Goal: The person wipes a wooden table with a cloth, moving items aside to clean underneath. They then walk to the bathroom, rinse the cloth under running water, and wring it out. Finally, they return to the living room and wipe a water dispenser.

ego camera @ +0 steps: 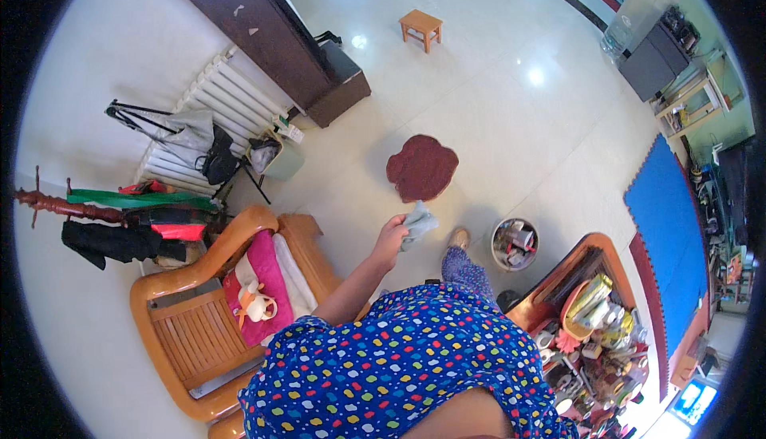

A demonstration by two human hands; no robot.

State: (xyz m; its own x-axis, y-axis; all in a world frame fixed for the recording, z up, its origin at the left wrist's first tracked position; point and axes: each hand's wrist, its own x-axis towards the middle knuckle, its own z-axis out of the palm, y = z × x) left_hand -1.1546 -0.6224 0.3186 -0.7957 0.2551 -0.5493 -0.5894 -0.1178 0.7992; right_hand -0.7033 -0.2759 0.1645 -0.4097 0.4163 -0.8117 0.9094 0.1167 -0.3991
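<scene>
My left hand (391, 240) is shut on a crumpled light grey-blue cloth (421, 223), held out in front of my body. From this angle the cloth's upper tip comes close to the lower edge of a dark red floor mat (423, 166). My right hand is out of view. Below the cloth, one foot in a tan shoe (459, 238) stands on the pale tiled floor. Just right of that foot is a round bin (495, 246) with rubbish in it.
A wooden armchair (179, 343) with a pink cushion and plush toy stands at left. At right is a wooden table (589, 247) crowded with items. Farther off are a small wooden stool (422, 23), a green-grey bin (286, 160), a coat stand (99, 207) and a blue mat (667, 229).
</scene>
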